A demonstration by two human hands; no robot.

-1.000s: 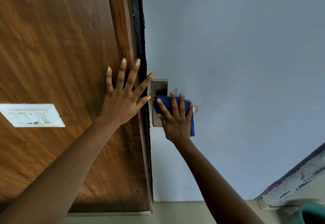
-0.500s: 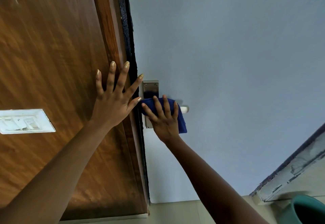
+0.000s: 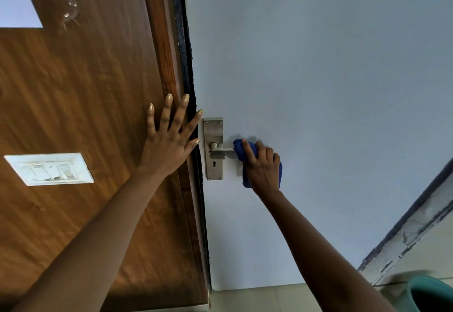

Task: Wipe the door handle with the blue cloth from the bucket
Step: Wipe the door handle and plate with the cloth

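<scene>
A steel lever door handle [image 3: 221, 151] sticks out of a steel backplate [image 3: 213, 130] with a keyhole on the pale grey-blue door [image 3: 318, 91]. My right hand [image 3: 263, 168] is closed around the blue cloth [image 3: 241, 151], which is wrapped over the outer end of the lever. The inner part of the lever and its hub show bare. My left hand [image 3: 168, 140] lies flat with fingers spread on the brown wooden frame [image 3: 161, 54] just left of the plate.
A white switch plate [image 3: 49, 168] is set in the brown wooden panel [image 3: 73, 91] at the left. The rim of a teal bucket [image 3: 431, 292] shows at the bottom right on the beige floor. A chipped dark-edged skirting [image 3: 416, 226] runs up the right side.
My right hand has slid the cloth along the lever from the backplate to its outer end, uncovering the plate and the lever's inner part. My left hand stays flat on the frame.
</scene>
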